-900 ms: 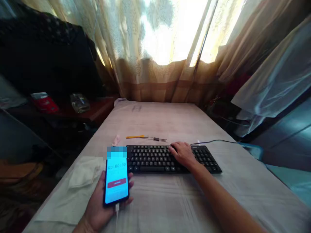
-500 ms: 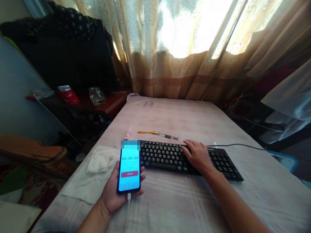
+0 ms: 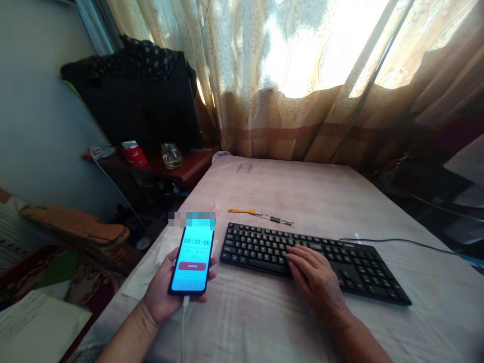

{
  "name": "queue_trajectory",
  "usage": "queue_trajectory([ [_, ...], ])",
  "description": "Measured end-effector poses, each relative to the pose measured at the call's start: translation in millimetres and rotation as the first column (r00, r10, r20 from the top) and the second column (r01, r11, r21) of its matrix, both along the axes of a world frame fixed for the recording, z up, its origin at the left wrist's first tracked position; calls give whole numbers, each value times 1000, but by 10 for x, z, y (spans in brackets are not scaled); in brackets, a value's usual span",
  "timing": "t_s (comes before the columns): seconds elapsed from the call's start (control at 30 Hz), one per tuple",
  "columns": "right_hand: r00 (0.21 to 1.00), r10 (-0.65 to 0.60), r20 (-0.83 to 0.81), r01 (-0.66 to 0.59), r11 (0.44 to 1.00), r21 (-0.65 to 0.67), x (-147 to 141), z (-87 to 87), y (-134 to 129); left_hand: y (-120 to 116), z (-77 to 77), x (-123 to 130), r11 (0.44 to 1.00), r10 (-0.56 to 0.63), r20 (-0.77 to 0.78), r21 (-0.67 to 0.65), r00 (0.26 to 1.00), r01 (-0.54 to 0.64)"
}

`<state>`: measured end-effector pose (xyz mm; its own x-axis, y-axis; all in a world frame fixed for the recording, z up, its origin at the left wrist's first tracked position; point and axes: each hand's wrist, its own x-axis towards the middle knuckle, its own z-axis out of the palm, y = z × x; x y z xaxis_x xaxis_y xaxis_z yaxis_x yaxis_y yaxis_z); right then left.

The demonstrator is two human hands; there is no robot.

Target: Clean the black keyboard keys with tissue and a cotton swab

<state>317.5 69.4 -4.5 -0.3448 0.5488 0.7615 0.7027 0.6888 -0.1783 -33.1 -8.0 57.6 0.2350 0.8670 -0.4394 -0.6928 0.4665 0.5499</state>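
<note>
My left hand is wrapped round a smartphone, its lit screen facing me with a timer at 00:00:00 and a red button. A white charging cable is plugged into its lower end. My right hand lies over the middle of a black computer keyboard, fingers stretched out and holding nothing; it covers some of the keys. Just behind the keyboard are a brush with an orange handle and thin metal tweezers with a dark grip.
A pale checked cloth covers the table. White folded cloth lies partly behind the phone. At the back left, a shelf bears a red packet, a glass jar and a dark screen. The keyboard's cord runs right.
The view has turned left. My right hand has come back toward me over the keys. The phone, still in my left hand, has shifted away from the keyboard's left end, which now shows fully.
</note>
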Motion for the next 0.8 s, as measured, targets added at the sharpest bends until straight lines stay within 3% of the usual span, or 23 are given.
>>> queue_trajectory([
  [0.2, 999, 42, 10, -42, 999, 30, -40, -56, 0, 14, 341, -637, 999, -17, -193, 32, 981, 24],
  [0.37, 998, 54, 18, -55, 998, 45, -38, -112, 7, 123, 537, -1187, 998, -50, -324, 16, 945, 58],
  [0.47, 998, 58, 21, -59, 996, 67, -35, -131, 18, 230, 587, -1361, 998, -58, -398, 8, 916, 66],
  [0.6, 998, 58, 34, -62, 993, 100, -11, -140, 31, 372, 610, -1391, 993, -110, -528, -20, 842, 117],
  [0.67, 998, 57, 33, -60, 991, 115, 2, -148, 34, 453, 643, -1351, 989, -123, -694, -23, 710, 149],
  [0.77, 998, 56, 25, -59, 990, 128, 8, -170, 31, 662, 717, -1264, 990, -100, -923, -55, 372, 129],
  [0.8, 998, 55, 26, -58, 991, 124, 5, -178, 28, 764, 736, -1231, 992, -92, -949, -62, 303, 109],
])
